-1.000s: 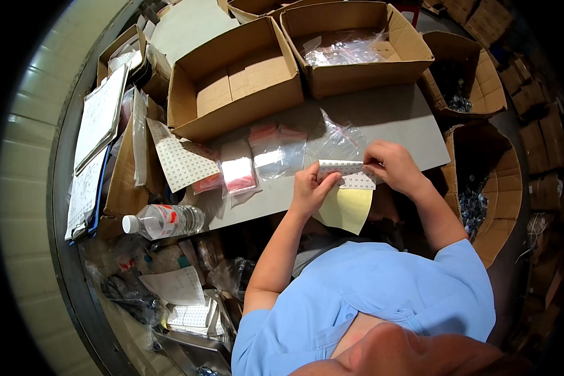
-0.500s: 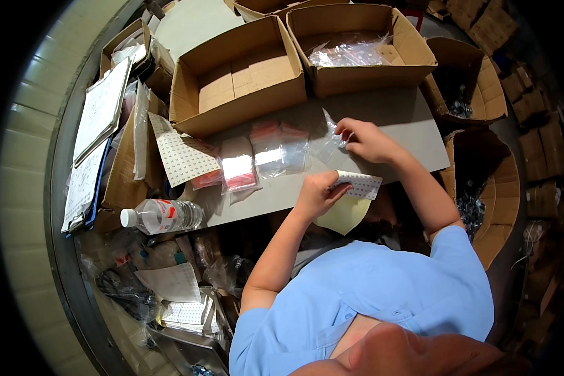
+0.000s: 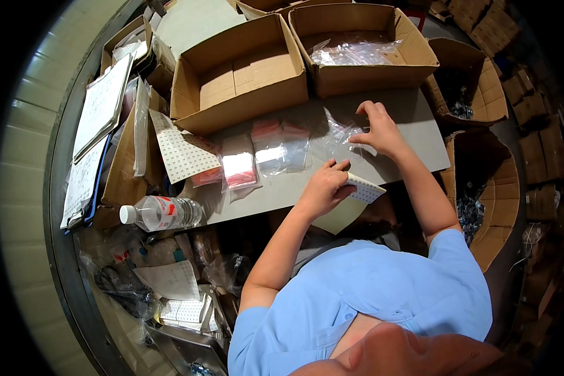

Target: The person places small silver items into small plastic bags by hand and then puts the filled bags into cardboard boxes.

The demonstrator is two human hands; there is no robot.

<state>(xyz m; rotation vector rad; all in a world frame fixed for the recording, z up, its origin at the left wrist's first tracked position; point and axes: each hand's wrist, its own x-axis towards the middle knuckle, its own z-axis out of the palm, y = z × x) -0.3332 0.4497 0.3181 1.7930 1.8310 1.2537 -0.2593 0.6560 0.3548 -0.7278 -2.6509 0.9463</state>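
Observation:
My left hand (image 3: 326, 189) grips a sheet of small printed labels (image 3: 365, 189) at the table's near edge; its pale yellow backing (image 3: 339, 216) hangs below. My right hand (image 3: 381, 133) is open over the table, thumb and fingers apart with nothing between them. Just left of it lies a clear plastic bag (image 3: 336, 139). Further left are clear zip bags with red tops (image 3: 282, 149) and a bag with white and red contents (image 3: 237, 164). Another label sheet (image 3: 180, 149) leans against the boxes at the left.
Two open cardboard boxes stand at the back, one bare inside (image 3: 237, 103), the other (image 3: 370, 78) holding clear bags. More boxes (image 3: 492, 169) with dark parts are at the right. A water bottle (image 3: 166, 214) lies at the near left, beside clipboards (image 3: 100, 109).
My right hand has opened, lifting away from the clear bag toward the upper right. The label sheet in my left hand has tilted and shifted slightly down.

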